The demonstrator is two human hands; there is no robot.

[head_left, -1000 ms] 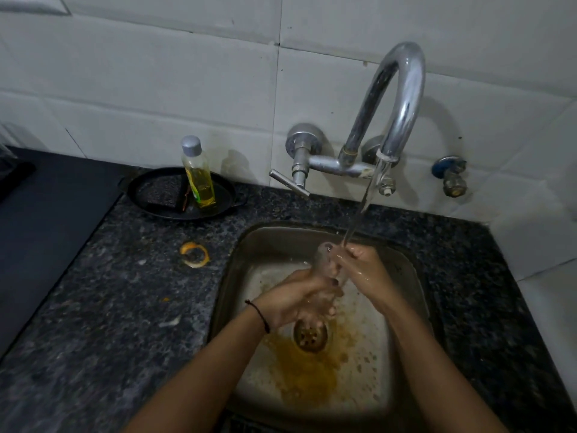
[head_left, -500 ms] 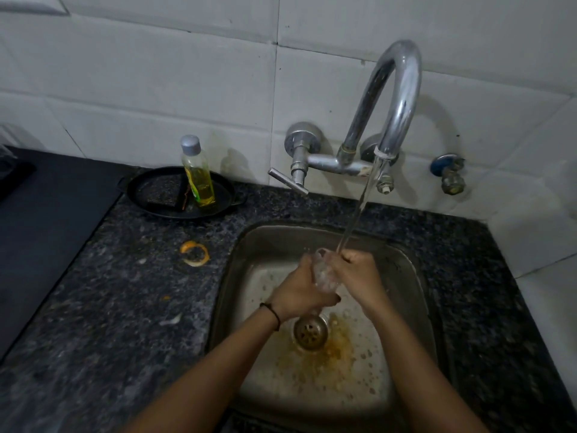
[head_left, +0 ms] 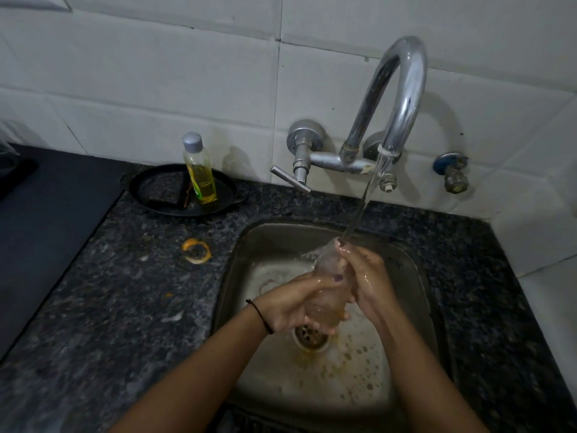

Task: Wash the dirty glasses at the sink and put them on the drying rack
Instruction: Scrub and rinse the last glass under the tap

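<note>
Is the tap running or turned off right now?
Running. A stream of water falls from the faucet onto the top of the glass, which the left hand and right hand grip over the sink.

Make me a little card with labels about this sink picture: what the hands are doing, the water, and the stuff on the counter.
left hand: grips the lower part of the glass
right hand: grips the upper part of the glass
glass: clear, tilted, held over the sink
tap: running; the water hits the top end of the glass
sink: orange stains near the drain
counter: bottle of yellow liquid standing in a black pan; orange peel beside the sink
</note>
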